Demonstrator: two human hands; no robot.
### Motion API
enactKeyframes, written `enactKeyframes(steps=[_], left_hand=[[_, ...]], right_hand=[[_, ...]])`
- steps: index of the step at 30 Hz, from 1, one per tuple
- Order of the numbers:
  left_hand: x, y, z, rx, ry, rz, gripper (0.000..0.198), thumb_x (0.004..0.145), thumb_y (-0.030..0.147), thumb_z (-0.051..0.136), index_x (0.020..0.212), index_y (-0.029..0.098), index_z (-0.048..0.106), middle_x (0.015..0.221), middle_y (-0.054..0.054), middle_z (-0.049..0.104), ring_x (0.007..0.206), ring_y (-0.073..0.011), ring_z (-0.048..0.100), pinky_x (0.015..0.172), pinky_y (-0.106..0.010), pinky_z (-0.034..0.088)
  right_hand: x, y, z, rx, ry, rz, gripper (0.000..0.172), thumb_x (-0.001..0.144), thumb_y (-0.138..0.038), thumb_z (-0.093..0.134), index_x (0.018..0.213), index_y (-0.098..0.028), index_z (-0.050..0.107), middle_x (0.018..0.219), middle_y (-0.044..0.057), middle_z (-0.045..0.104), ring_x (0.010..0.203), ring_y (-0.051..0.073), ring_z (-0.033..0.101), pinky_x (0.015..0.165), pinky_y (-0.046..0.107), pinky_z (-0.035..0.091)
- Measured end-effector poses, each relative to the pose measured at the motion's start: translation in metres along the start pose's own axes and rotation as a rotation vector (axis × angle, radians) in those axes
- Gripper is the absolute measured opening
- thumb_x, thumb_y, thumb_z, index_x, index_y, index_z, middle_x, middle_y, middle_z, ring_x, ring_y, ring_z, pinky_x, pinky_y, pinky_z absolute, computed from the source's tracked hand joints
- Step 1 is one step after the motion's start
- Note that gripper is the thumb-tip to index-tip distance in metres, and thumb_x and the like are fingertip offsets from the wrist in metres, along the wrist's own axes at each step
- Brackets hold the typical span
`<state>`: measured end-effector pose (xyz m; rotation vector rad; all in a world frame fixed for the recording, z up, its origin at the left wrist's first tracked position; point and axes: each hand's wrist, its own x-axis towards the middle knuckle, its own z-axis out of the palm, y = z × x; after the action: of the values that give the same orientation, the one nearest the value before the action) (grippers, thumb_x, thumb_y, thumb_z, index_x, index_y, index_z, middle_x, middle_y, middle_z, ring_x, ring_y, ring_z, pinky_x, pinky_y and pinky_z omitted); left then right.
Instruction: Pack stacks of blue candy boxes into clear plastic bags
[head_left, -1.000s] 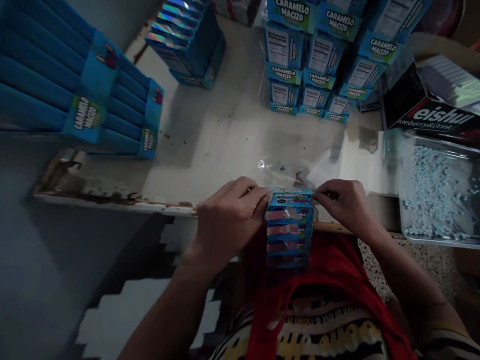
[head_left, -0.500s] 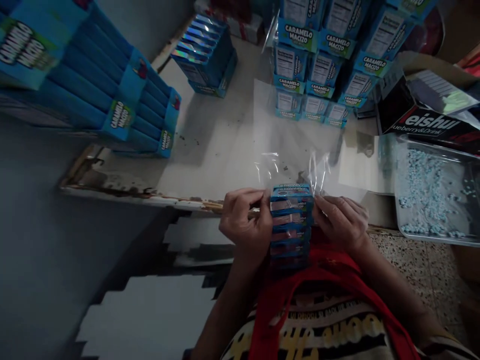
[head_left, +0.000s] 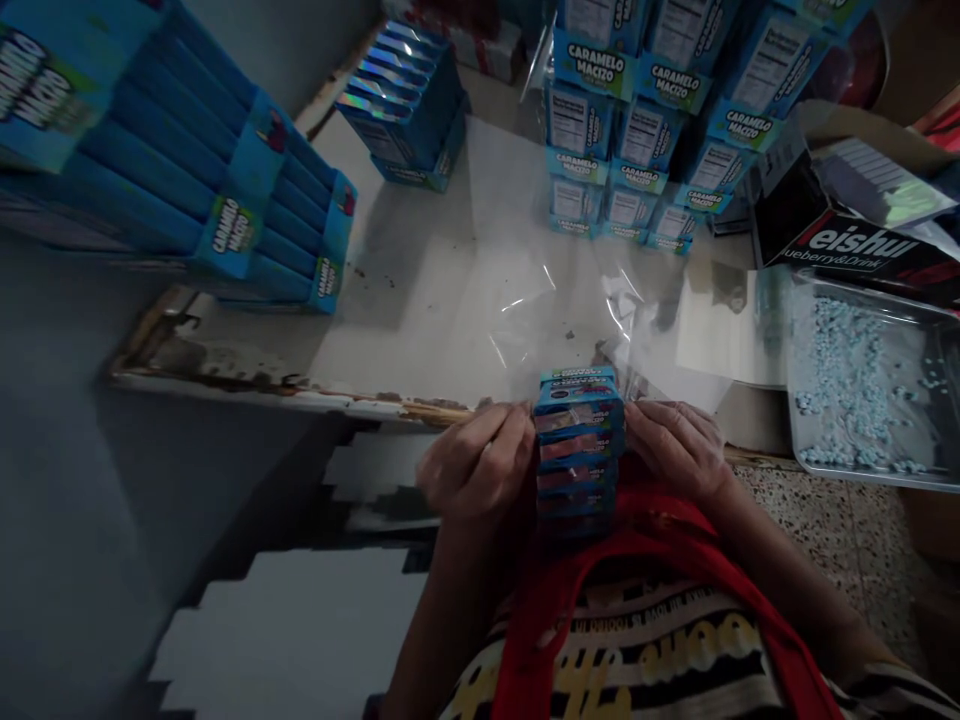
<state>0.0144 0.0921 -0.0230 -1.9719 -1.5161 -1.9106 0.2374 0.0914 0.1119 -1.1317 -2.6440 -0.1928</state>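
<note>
We work at a pale, worn table (head_left: 390,330) that spans most of the view. At its left stands a tall stack of blue boxes (head_left: 180,170); at the far right rises a group of "Caramelo Macizo" boxes (head_left: 637,130), apparently wrapped in clear plastic. Near that group sits a black carton (head_left: 825,225), with a clear tray (head_left: 797,400) just in front of it. Loose clear film (head_left: 619,310) reaches from our work out over the table. A short blue block of boxes (head_left: 409,110) stands toward the back left. Smaller is the bundle (head_left: 577,450) of blue boxes, at the table's near edge, upright before our red apron and between our hands. Our left hand (head_left: 480,455) and right hand (head_left: 679,445) flank its upper end, fingertips pressed together and seemingly pinching the film. Smallest are the pale blue beads (head_left: 840,370) in the tray.

We judge that bagging the bundle is in hand; the next move calls for drawing the film evenly along both sides, without skewing the boxes.
</note>
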Motion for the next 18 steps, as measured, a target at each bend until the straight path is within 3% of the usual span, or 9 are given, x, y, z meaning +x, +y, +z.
enactKeyframes(steps=[3, 6, 8, 11, 13, 15, 18], left_hand=[[0.003, -0.002, -0.003, -0.028, -0.012, -0.103, 0.043, 0.077, -0.002, 0.084, 0.112, 0.021, 0.077, 0.102, -0.005, 0.083, 0.086, -0.0208, 0.081, 0.082, -0.031, 0.066], [0.006, 0.004, 0.004, -0.102, 0.032, -0.366, 0.02, 0.086, 0.005, 0.079, 0.098, 0.02, 0.073, 0.091, -0.003, 0.082, 0.079, -0.0186, 0.079, 0.075, -0.031, 0.065], [0.002, 0.009, 0.008, -0.137, 0.064, -0.467, 0.015, 0.09, 0.007, 0.075, 0.096, 0.019, 0.069, 0.089, -0.004, 0.08, 0.08, -0.0193, 0.079, 0.076, -0.032, 0.065], [-0.018, 0.012, 0.003, -0.005, 0.07, -0.379, 0.025, 0.086, 0.003, 0.077, 0.102, 0.021, 0.07, 0.097, -0.006, 0.082, 0.085, -0.0198, 0.08, 0.077, -0.031, 0.064], [-0.034, 0.01, -0.004, 0.044, -0.032, -0.321, 0.025, 0.087, 0.005, 0.078, 0.103, 0.023, 0.071, 0.1, -0.005, 0.082, 0.086, -0.0192, 0.08, 0.075, -0.029, 0.062], [-0.048, 0.005, -0.009, 0.018, -0.136, -0.358, 0.017, 0.09, 0.013, 0.078, 0.1, 0.025, 0.072, 0.1, -0.004, 0.083, 0.087, -0.0196, 0.08, 0.076, -0.031, 0.062], [-0.057, -0.006, -0.005, -0.034, -0.181, -0.489, 0.01, 0.093, 0.031, 0.077, 0.101, 0.025, 0.075, 0.099, -0.004, 0.082, 0.091, -0.0227, 0.079, 0.083, -0.037, 0.063]], right_hand=[[0.008, 0.001, 0.002, 0.031, 0.013, -0.032, 0.029, 0.099, -0.014, 0.071, 0.128, -0.013, 0.071, 0.105, 0.01, 0.083, 0.09, 0.017, 0.078, 0.077, 0.029, 0.065], [0.017, 0.0, 0.003, 0.05, 0.032, -0.024, 0.029, 0.097, -0.016, 0.074, 0.126, -0.013, 0.073, 0.102, 0.009, 0.083, 0.088, 0.016, 0.077, 0.075, 0.028, 0.064], [0.019, -0.002, 0.004, 0.07, 0.034, -0.017, 0.03, 0.097, -0.015, 0.074, 0.127, -0.015, 0.073, 0.102, 0.007, 0.083, 0.088, 0.016, 0.077, 0.074, 0.028, 0.064], [0.013, -0.004, 0.007, 0.1, 0.031, -0.042, 0.027, 0.096, -0.012, 0.074, 0.122, -0.015, 0.076, 0.099, 0.007, 0.082, 0.084, 0.015, 0.075, 0.071, 0.027, 0.062], [0.006, -0.005, 0.01, 0.108, 0.016, -0.058, 0.024, 0.095, -0.013, 0.074, 0.119, -0.014, 0.077, 0.1, 0.008, 0.081, 0.083, 0.016, 0.074, 0.068, 0.027, 0.06], [0.001, -0.004, 0.016, 0.109, 0.012, -0.074, 0.021, 0.097, -0.014, 0.072, 0.117, -0.016, 0.078, 0.101, 0.008, 0.081, 0.083, 0.015, 0.073, 0.068, 0.028, 0.059], [-0.005, 0.0, 0.027, 0.095, 0.048, -0.074, 0.017, 0.097, -0.018, 0.073, 0.113, -0.019, 0.078, 0.1, 0.008, 0.08, 0.084, 0.016, 0.072, 0.07, 0.03, 0.058]])
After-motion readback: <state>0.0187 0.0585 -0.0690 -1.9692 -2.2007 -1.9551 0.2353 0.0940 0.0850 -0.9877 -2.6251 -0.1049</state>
